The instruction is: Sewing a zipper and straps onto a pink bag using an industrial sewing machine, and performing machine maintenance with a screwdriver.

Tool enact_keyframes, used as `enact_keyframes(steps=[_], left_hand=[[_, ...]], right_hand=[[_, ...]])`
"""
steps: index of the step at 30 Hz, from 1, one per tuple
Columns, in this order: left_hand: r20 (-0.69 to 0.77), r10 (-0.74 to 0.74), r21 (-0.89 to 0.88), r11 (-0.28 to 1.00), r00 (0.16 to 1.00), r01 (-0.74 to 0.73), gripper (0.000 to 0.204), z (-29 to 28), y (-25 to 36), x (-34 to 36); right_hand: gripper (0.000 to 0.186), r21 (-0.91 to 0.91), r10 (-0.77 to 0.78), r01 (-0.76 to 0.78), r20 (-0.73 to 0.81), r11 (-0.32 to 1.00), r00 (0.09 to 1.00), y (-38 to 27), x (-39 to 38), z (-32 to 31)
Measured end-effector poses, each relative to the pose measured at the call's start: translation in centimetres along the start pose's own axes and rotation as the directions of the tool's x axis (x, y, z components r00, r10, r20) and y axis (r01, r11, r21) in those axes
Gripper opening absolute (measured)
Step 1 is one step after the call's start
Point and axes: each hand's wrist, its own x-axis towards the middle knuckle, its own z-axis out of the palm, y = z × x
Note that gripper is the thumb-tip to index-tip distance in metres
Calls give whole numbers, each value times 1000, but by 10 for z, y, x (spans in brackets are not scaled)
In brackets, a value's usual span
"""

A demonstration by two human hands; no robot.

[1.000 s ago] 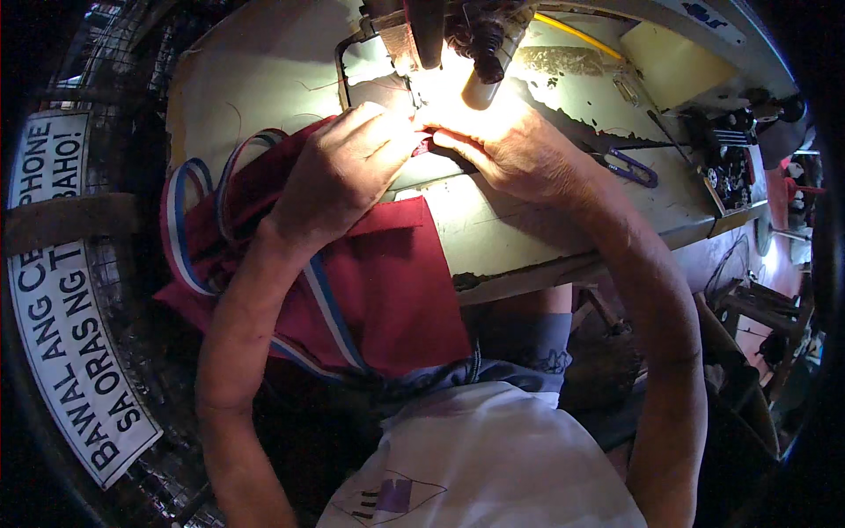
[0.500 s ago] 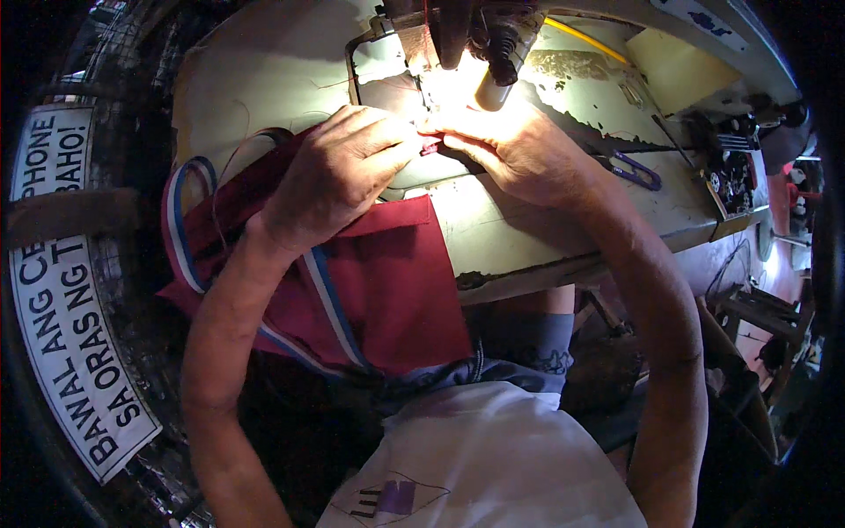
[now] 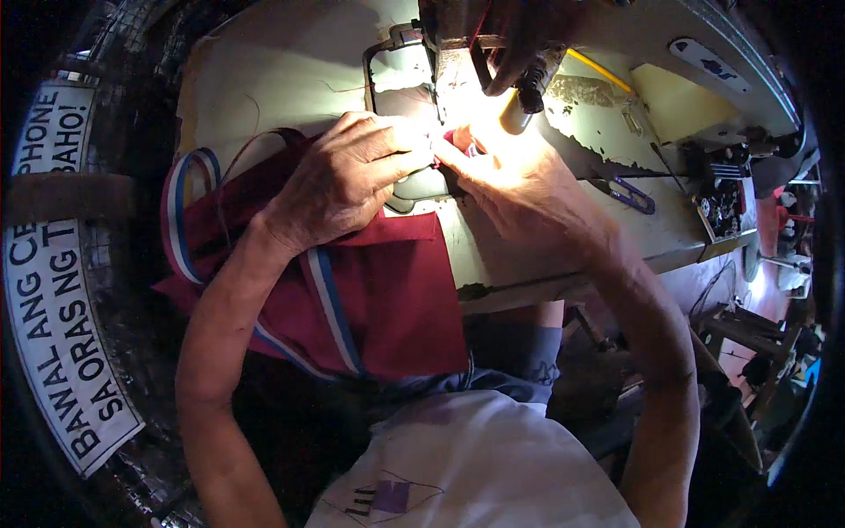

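Under the bright light at the sewing machine, my left hand has its fingers curled and pinched on maroon fabric near the needle area, where glare hides the fingertips. Close on its right, my right hand pinches a small maroon part of the cloth between thumb and fingers. The larger piece of fabric hangs over the table's front edge onto the lap. Striped white, blue and red ribbon loops across it under my left forearm, and a loose thread runs near the loops.
The worn machine table has blue-handled snips on the right, a yellow rod behind, and a metal winder assembly at its right end. A sign stands beside wire mesh at the left; stools and clutter fill the lower right.
The machine and table sit slightly further right in the picture. My right hand has turned a little, its thumb and fingertips shifting on the small cloth part, while my left hand stays beside it.
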Motion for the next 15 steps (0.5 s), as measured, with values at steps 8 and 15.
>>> enact_keyframes(steps=[8,15], left_hand=[[-56,-69,-101,993,996,63,25,8,-4,-1],[-30,-18,24,1000,999,19,27,6,-3,-1]], right_hand=[[49,-55,18,-19,-18,998,1000,-7,-2,1],[42,41,104,-103,-11,994,995,-9,-6,0]])
